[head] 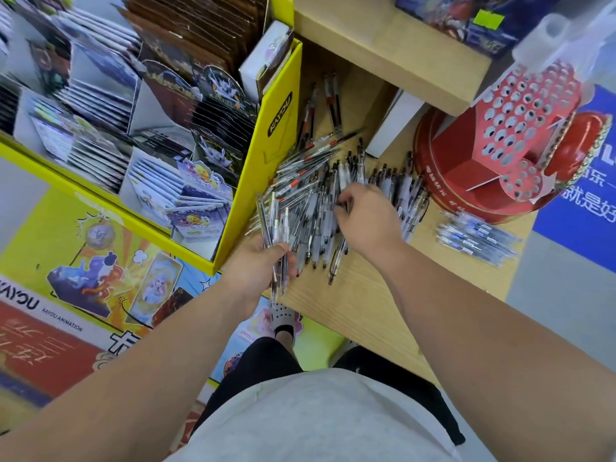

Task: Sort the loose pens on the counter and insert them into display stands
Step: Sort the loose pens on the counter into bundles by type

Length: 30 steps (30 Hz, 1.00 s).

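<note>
A heap of loose clear-barrelled pens (pixel 313 191) lies on the wooden counter (pixel 360 295), some with red parts, most with black. My left hand (pixel 263 261) grips a bundle of several clear pens (pixel 275 221) at the counter's left edge. My right hand (pixel 363 218) reaches into the heap with fingers curled, pinching a pen near its tip. A red display stand (pixel 520 128) with many round holes stands at the right on a red round tin (pixel 443 181); its holes look empty. A small group of blue-marked pens (pixel 476 238) lies apart at the right.
A yellow cardboard card display (pixel 266 135) full of card packs borders the heap on the left. A white box (pixel 393 125) sits behind the pens under a raised wooden shelf (pixel 400 45). My foot (pixel 283 318) shows on the floor below the counter edge.
</note>
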Tool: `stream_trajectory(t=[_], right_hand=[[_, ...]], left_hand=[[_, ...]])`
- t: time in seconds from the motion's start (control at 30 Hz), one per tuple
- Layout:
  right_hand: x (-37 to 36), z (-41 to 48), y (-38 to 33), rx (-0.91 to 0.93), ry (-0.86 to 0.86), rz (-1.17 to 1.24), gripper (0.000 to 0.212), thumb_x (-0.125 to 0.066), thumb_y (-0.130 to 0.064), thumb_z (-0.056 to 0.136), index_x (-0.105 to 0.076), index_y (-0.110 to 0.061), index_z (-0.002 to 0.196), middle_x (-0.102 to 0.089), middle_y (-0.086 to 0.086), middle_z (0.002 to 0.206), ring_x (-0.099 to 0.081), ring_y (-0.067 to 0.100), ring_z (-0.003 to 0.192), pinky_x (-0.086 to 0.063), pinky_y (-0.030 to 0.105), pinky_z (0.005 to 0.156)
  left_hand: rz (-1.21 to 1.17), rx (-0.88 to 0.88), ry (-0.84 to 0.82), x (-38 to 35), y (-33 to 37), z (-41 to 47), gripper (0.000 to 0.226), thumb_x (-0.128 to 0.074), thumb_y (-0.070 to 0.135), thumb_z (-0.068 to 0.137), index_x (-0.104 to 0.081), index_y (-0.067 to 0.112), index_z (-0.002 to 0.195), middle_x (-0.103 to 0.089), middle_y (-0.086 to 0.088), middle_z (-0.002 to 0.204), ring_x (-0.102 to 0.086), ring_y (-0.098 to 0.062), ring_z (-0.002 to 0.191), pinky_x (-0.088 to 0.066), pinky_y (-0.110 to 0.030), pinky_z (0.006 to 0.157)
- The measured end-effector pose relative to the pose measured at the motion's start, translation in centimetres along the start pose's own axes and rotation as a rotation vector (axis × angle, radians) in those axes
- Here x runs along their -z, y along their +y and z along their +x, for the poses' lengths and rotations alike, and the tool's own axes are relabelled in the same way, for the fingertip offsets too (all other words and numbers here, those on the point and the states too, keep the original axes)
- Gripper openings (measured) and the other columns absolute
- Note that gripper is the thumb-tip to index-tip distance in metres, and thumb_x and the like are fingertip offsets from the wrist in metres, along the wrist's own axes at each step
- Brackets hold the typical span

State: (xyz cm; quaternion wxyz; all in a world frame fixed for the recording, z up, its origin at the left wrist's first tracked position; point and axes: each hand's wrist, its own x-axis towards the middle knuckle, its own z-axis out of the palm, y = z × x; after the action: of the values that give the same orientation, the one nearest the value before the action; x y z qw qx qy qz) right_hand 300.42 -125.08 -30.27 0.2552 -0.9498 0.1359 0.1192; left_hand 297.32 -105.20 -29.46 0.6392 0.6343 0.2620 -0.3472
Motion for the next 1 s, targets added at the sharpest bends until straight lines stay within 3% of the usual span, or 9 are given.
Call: stream_trajectory(t=[0.17,0.27,0.4,0.6,0.7,0.87,0.93,1.0], right_hand=[[0.3,0.2,0.3,-0.059,0.021,-0.069,0.025,-0.069,-0.030,0.089,-0.065,-0.009,0.103,-0.063,0.008,0.095,-0.062,0.026,0.077,-0.053,0.033,0.063],[0.5,0.3,0.0,-0.092,-0.013,-0.109,0.022,-0.071,-0.029,0.084,-0.064,-0.008,0.082,-0.064,0.007,0.076,-0.062,0.025,0.066,-0.046,0.027,0.052],[0.9,0.2,-0.5,-0.141,-0.042,-0.101,0.033,-0.070,-0.021,0.080,-0.047,-0.011,0.059,-0.050,0.004,0.055,-0.047,0.018,0.048,-0.033,0.022,0.043],[1.0,-0.3,-1.3,-0.154,-0.062,-0.174,0.037,-0.072,-0.020,0.081,-0.042,-0.013,0.060,-0.047,0.002,0.058,-0.046,0.016,0.048,-0.032,0.021,0.042],[1.0,-0.3,-1.1,-0.213,-0.066,-0.103,0.036,-0.075,-0.020,0.079,-0.044,-0.014,0.062,-0.049,0.001,0.060,-0.048,0.015,0.051,-0.032,0.022,0.041],[1.1,-0.9,-0.5,-0.294,-0.077,0.041,0.041,-0.074,-0.014,0.075,-0.037,-0.013,0.055,-0.035,0.000,0.049,-0.035,0.014,0.042,-0.023,0.020,0.039],[0.8,-1.1,-0.3,-0.309,-0.071,0.036,0.032,-0.072,-0.014,0.075,-0.048,-0.007,0.055,-0.042,0.003,0.048,-0.041,0.016,0.042,-0.031,0.022,0.038],[0.7,-1.3,-0.2,-0.327,-0.070,0.041,0.020,-0.073,-0.016,0.076,-0.068,0.001,0.069,-0.063,0.009,0.059,-0.060,0.020,0.052,-0.054,0.030,0.047]], left_hand=[[0.011,0.002,0.011,0.0,-0.1,0.2,0.005,-0.050,0.013,0.105,-0.055,0.011,0.106,-0.066,-0.012,0.082,-0.061,-0.028,0.071,-0.048,-0.040,0.068],[0.018,0.003,0.001,-0.1,-0.2,0.1,0.006,-0.051,0.013,0.105,-0.057,0.012,0.107,-0.066,-0.012,0.083,-0.062,-0.027,0.071,-0.049,-0.039,0.066],[0.034,0.005,-0.001,-0.4,-0.3,-0.1,0.008,-0.053,0.013,0.104,-0.059,0.011,0.108,-0.067,-0.010,0.080,-0.062,-0.025,0.068,-0.050,-0.034,0.059],[0.051,0.007,0.003,-0.5,0.0,-0.3,0.009,-0.053,0.014,0.104,-0.059,0.011,0.110,-0.067,-0.009,0.080,-0.063,-0.023,0.069,-0.050,-0.031,0.054],[0.058,0.009,0.012,-0.4,-0.1,-0.4,0.009,-0.053,0.014,0.104,-0.061,0.014,0.106,-0.068,-0.009,0.082,-0.064,-0.025,0.071,-0.051,-0.034,0.062],[0.076,0.016,0.005,-0.1,-0.1,-0.3,0.008,-0.053,0.015,0.104,-0.061,0.016,0.106,-0.069,-0.009,0.084,-0.066,-0.025,0.074,-0.052,-0.036,0.066],[0.080,0.014,0.003,0.0,-0.1,-0.2,0.007,-0.053,0.015,0.104,-0.060,0.016,0.103,-0.068,-0.010,0.084,-0.065,-0.026,0.074,-0.052,-0.036,0.065],[0.082,0.014,-0.006,0.0,-0.1,-0.2,0.007,-0.053,0.015,0.104,-0.059,0.016,0.102,-0.067,-0.010,0.084,-0.064,-0.027,0.074,-0.052,-0.036,0.064]])
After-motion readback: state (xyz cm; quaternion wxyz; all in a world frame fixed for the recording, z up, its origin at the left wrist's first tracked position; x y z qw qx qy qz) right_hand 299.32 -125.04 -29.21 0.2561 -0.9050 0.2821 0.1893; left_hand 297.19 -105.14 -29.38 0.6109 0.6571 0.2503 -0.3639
